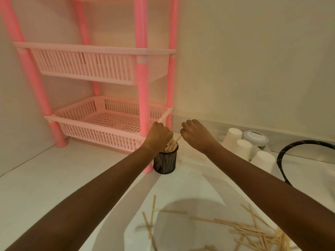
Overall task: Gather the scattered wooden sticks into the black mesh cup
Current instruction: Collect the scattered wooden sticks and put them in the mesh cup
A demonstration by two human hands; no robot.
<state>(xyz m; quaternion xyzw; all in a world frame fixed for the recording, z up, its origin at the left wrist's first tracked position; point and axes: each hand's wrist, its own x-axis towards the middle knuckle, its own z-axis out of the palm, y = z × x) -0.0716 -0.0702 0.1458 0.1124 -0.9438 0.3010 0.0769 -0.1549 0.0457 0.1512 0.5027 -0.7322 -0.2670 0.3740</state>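
The black mesh cup [165, 163] stands on the white surface beside the pink rack's front leg, with several wooden sticks standing in it. My left hand [159, 136] is curled directly over the cup's rim and grips the tops of those sticks. My right hand [194, 134] hovers just right of the cup, fingers curled, pinching one thin stick [178, 138] that slants down toward the cup. Several loose wooden sticks [253, 230] lie scattered on the surface near the bottom right, and a few more lie near the bottom centre [150, 220].
A pink plastic rack [112, 122] with slatted baskets fills the left back corner. White paper cups [243, 147] lie on their sides at the right beside a grey-lidded tub [255, 139]. A black hoop [290, 156] lies at the far right. Walls close in behind.
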